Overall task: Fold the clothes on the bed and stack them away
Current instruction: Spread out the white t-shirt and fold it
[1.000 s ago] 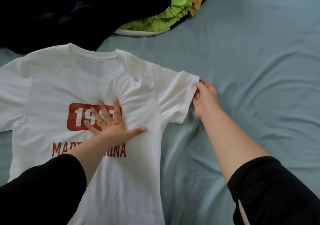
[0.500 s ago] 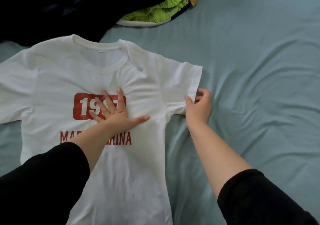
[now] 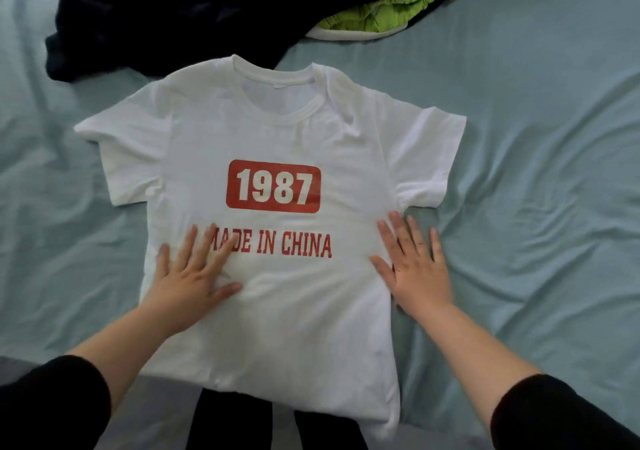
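Teal bed (image 3: 536,207): wht tee (image 3: 277,328) face-up, long axis near-far, collar (image 3: 277,77) far.

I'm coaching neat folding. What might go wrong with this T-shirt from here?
1. The hem of the T-shirt seems to overhang the bed edge; it may slip or fold crooked.
2. Wrinkles by the collar could get folded in.
3. The dark clothes lie right by the collar and may snag a fold.

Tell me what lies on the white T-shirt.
On the white T-shirt both hands lie flat: the left hand over the start of the red lettering, the right hand at its side edge. Fabric under them is covered.
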`<state>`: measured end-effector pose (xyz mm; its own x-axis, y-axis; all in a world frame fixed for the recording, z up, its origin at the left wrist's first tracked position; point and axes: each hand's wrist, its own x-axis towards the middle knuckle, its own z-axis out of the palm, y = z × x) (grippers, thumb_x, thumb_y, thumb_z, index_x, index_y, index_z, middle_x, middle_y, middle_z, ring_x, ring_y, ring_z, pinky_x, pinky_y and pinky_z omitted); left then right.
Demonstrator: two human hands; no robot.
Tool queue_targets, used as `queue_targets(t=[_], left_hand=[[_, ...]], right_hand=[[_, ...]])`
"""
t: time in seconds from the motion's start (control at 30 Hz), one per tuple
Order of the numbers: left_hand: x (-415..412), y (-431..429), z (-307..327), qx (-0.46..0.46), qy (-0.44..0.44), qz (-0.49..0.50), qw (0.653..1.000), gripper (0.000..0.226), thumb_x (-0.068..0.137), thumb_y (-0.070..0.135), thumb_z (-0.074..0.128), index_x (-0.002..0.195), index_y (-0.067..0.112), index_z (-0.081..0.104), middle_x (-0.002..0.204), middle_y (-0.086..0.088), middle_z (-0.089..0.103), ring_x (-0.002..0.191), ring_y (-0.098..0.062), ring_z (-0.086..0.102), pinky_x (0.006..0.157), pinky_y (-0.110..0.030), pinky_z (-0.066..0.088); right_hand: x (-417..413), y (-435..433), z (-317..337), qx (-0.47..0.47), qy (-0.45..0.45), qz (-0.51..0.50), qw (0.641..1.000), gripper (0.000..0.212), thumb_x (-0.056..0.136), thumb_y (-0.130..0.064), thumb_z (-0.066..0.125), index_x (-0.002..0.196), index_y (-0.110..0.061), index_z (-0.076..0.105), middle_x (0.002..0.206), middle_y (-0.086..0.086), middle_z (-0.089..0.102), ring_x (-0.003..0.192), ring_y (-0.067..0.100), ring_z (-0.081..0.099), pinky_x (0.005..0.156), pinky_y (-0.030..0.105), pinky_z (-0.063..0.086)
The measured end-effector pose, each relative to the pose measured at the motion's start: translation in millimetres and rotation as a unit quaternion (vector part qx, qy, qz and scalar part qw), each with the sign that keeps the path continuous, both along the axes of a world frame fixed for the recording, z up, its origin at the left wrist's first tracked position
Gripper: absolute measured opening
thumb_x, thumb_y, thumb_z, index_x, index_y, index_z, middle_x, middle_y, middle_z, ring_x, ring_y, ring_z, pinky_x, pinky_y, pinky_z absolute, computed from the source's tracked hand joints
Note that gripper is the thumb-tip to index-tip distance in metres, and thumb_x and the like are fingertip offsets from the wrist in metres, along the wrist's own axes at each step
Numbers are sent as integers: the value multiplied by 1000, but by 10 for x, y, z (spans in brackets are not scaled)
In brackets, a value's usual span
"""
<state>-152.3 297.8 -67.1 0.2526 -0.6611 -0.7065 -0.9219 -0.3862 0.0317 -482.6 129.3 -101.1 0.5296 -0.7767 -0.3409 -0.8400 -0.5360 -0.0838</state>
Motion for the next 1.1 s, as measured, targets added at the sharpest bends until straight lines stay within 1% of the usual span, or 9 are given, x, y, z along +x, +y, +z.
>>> queue_targets(t=[0.07, 0.13, 0.27, 0.53, 0.67, 0.73, 0.8, 0.93, 1.1], left_hand=[[167, 301, 61, 23, -22, 3, 999, 82, 71, 84, 2, 134, 50, -38, 141, 9, -50, 131, -17, -46, 114, -54, -16], [108, 406, 106, -5, -20, 18, 1000, 83, 72, 85, 4, 136, 50, -35, 142, 7, -48, 133, -19, -44, 112, -55, -20], [-371, 223, -23, -121, 0, -52, 991, 81, 82, 79, 9, 142, 42, -31, 147, 2, -46, 136, -19, -42, 107, -51, -30], [-305, 1056, -244, -54, 38, -66, 996, 100, 71, 86, 17, 136, 38, -41, 141, 4, -54, 130, -24, -49, 102, -56, -33], [-231, 1473, -37, 36, 37, -127, 991, 120, 78, 68, 51, 128, 31, -52, 134, -2, -60, 123, -31, -54, 100, -61, -32], [-200, 1546, 128, 52, 76, -107, 990, 118, 81, 60, 56, 128, 36, -50, 139, 2, -55, 130, -28, -48, 107, -60, -23], [-180, 1542, 306, -6, 115, -48, 992, 107, 84, 51, 56, 136, 42, -38, 154, 4, -35, 144, -25, -28, 115, -53, -8], [-51, 1501, 440, -173, 63, 216, 959, 86, 85, 34, 65, 153, 24, 14, 156, -10, 22, 139, -33, 28, 110, -45, 29], [61, 1651, 185, -135, 76, 454, 877, 41, 85, 34, 67, 115, 9, 55, 114, -14, 61, 105, -35, 57, 87, -43, 46]], right_hand=[[26, 181, 121, 8, 32, -87, 996, 66, 93, -57, 10, 151, -26, 3, 160, -4, 1, 148, 18, 8, 119, 48, 0], [274, 407, 199, 29, 33, -133, 990, 66, 94, -59, 5, 150, -27, -10, 160, -2, -15, 148, 15, -11, 116, 47, -14], [1088, 990, 216, 63, -50, 3, 997, 64, 96, -60, 5, 148, -33, -21, 155, -7, -31, 142, 11, -29, 109, 39, -30], [521, 1999, 69, 63, 25, -8, 998, 74, 93, -63, 17, 154, -23, 7, 162, 5, -1, 148, 21, 0, 118, 51, -1], [346, 2280, 252, 156, 128, -29, 979, 79, 85, -71, 1, 144, -28, -28, 151, -2, -38, 140, 18, -34, 114, 50, -18], [283, 2329, 405, 198, 131, 0, 971, 82, 87, -72, 15, 138, -34, -37, 146, -5, -45, 137, 18, -36, 114, 49, -16], [222, 2292, 600, 226, 101, 22, 969, 84, 90, -66, 33, 146, -38, -22, 153, -11, -31, 144, 15, -23, 116, 45, -9], [-2, 2140, 819, 117, -6, -129, 985, 61, 86, -28, 64, 142, -14, 42, 147, 8, 41, 133, 30, 40, 107, 43, 36], [-212, 2109, 505, 147, -45, -421, 894, 38, 82, -19, 71, 111, -3, 53, 109, 20, 58, 94, 35, 56, 78, 39, 45]])
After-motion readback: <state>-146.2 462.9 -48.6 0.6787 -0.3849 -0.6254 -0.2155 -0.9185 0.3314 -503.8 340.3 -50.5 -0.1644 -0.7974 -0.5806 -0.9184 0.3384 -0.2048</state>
